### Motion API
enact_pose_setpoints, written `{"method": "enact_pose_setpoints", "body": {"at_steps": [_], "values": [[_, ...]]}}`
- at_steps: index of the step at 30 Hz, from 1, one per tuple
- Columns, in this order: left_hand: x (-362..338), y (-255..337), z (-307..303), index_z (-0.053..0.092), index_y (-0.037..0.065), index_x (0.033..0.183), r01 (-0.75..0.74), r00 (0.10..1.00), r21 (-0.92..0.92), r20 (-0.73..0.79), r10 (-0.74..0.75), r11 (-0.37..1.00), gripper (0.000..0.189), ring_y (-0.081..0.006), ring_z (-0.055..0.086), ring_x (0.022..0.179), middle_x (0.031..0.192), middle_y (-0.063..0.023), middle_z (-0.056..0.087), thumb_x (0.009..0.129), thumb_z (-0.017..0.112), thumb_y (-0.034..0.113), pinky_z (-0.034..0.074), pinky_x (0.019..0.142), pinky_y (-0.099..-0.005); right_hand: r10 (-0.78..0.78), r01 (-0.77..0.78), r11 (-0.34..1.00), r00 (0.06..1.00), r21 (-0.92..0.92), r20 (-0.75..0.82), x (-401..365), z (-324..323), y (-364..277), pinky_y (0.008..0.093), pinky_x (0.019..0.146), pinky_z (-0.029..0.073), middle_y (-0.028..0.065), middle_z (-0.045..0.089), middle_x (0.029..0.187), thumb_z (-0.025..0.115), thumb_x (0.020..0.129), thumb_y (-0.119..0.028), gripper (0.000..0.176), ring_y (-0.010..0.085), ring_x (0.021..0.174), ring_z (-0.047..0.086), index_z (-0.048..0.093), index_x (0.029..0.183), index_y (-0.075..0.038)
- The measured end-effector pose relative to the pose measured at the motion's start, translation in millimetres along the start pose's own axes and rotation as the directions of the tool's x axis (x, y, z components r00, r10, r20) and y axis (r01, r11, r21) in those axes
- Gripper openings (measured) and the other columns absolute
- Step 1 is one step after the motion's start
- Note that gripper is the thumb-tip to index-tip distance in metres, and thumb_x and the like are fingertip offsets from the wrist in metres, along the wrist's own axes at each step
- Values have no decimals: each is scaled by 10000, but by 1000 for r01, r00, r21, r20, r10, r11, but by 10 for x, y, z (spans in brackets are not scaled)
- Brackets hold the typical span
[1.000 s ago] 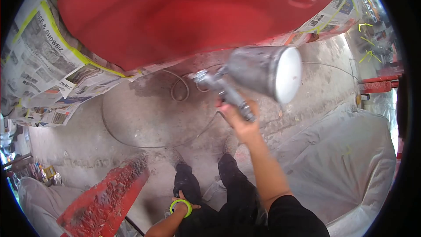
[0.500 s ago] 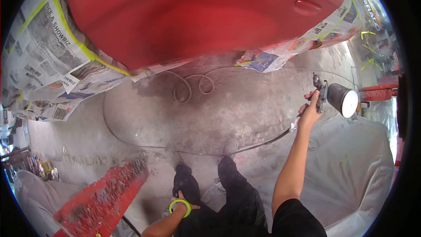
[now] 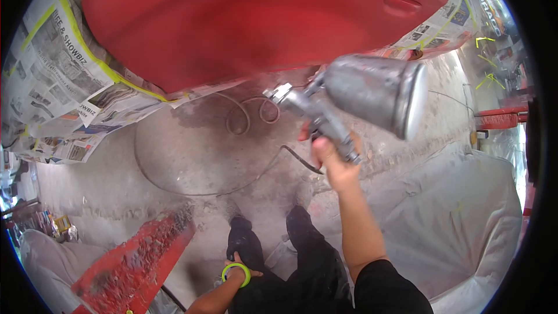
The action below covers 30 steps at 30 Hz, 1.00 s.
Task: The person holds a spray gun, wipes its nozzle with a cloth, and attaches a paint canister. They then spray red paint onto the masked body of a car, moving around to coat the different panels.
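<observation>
The person's right hand [image 3: 336,154] is wrapped round the handle of a spray gun [image 3: 317,113]; whether the trigger is pulled cannot be told. The gun's nozzle [image 3: 278,93] points away to the hand's upper left, and its cup [image 3: 372,93] tilts out to the upper right. A red panel [image 3: 261,17] spans the space beyond the hand, apart from it, with taped newspaper [image 3: 64,75] along its edge to the far left. A hose [image 3: 302,161] bends just left of the wrist; a sheet [image 3: 447,209] spreads to the hand's lower right.

The left hand [image 3: 241,265] lies open on the leg [image 3: 239,235], fingers apart, a lime ring [image 3: 247,276] round its wrist. Left of it slants a red beam [image 3: 136,259].
</observation>
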<state>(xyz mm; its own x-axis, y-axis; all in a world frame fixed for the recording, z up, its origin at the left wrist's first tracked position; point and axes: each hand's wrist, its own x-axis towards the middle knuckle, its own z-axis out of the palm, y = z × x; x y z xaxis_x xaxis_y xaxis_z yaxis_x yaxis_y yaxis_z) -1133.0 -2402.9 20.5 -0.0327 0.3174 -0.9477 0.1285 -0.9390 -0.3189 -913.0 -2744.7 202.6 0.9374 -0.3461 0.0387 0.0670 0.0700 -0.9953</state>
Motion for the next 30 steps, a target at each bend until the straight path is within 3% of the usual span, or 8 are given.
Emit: {"method": "enact_pose_setpoints", "body": {"at_steps": [3,5,9,13,18,23,25,30], "values": [[-13,-25,-28,-38,226,1579,-18,1000,-23,-23,17,1000,1484,-414,304,1432,1578,-233,128,498,902,615,323,1160,-515,34,-36,999,972,-2,-234,40,-407,-15,230,465,392,74,687,808,691,937,-255,287,75,528,528,678,1017,20],[-28,-24,-48,-38,228,1579,-16,999,0,-37,16,1000,1486,-412,300,1434,1577,-233,134,495,901,619,320,1161,-513,-18,-31,994,893,-101,-450,24,-739,19,229,396,345,97,642,834,646,965,-306,334,112,599,582,611,1079,6],[-18,-48,-80,-42,230,1583,-25,999,28,-27,26,999,1478,-404,289,1436,1546,-234,167,505,879,650,341,1150,-493,-99,-52,980,703,-190,-704,-101,-1407,59,232,374,311,81,643,822,629,981,-321,315,84,483,483,635,1027,-10],[-7,-63,-66,-39,226,1584,-12,999,37,-38,14,999,1477,-408,293,1435,1552,-237,160,506,879,648,343,1151,-491,-129,-43,983,539,-180,-832,-97,-1408,103,239,362,293,76,642,802,621,986,-331,325,78,411,433,640,1013,-7],[64,-62,-34,-50,219,1579,-1,1000,12,-7,2,1000,1499,-415,258,1457,1600,-247,83,492,890,642,303,1174,-512,3,24,999,670,26,-742,-79,-796,301,223,379,331,74,645,799,636,979,-304,290,75,464,479,647,979,-14],[73,-57,-9,-38,211,1581,-12,1000,18,-18,12,1000,1505,-409,254,1463,1602,-248,80,481,894,643,302,1176,-503,-6,56,983,961,173,-275,-121,167,286,212,434,383,91,708,957,661,965,-255,290,58,585,558,657,1104,-1],[77,-58,1,-30,209,1582,-7,1000,23,-22,8,1000,1508,-409,258,1461,1599,-247,89,474,898,640,306,1175,-501,62,-44,953,997,301,-49,-97,381,101,237,545,472,101,712,998,690,946,-241,338,88,685,614,642,1170,8],[33,-49,-50,-8,213,1583,-4,1000,10,-28,5,1000,1509,-414,288,1446,1583,-241,135,459,908,630,324,1163,-505,-17,8,981,999,193,43,-138,549,127,307,777,520,108,710,997,759,891,-190,410,134,874,647,617,1200,38]]}}
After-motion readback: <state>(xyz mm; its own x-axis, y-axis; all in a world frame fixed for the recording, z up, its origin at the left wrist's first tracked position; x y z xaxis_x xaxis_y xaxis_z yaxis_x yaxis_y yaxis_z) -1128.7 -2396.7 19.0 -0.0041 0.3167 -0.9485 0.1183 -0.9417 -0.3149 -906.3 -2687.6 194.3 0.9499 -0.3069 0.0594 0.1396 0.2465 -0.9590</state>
